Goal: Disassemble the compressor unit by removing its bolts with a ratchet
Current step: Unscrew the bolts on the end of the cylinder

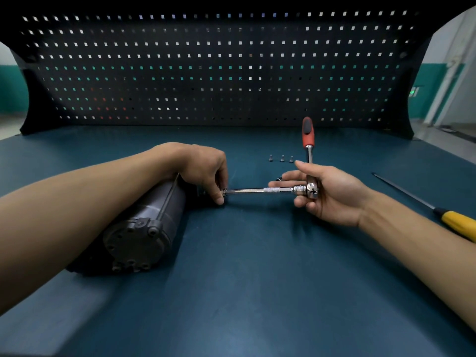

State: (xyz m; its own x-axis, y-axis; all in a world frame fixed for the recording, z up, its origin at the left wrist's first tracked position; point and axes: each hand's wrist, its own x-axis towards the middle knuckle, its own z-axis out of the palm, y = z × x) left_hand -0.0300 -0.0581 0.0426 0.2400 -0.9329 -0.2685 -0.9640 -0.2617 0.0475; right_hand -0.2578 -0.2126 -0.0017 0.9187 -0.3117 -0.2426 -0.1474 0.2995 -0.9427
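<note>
The dark cylindrical compressor unit (144,225) lies on its side on the blue bench, its bolted end cap facing me. My left forearm rests across it. My left hand (206,168) pinches the far tip of a chrome extension bar (257,190) at the compressor's far end. That bar runs right to the head of the ratchet (310,186), whose red and black handle points away from me. My right hand (327,191) grips the ratchet head, fingers curled around it. Three removed bolts (282,158) stand in a row on the bench behind the bar.
A yellow-handled screwdriver (438,212) lies at the right of the blue bench top (244,279). A small dark piece (278,179) lies behind my right fingers. A black perforated panel (219,68) closes off the back of the bench.
</note>
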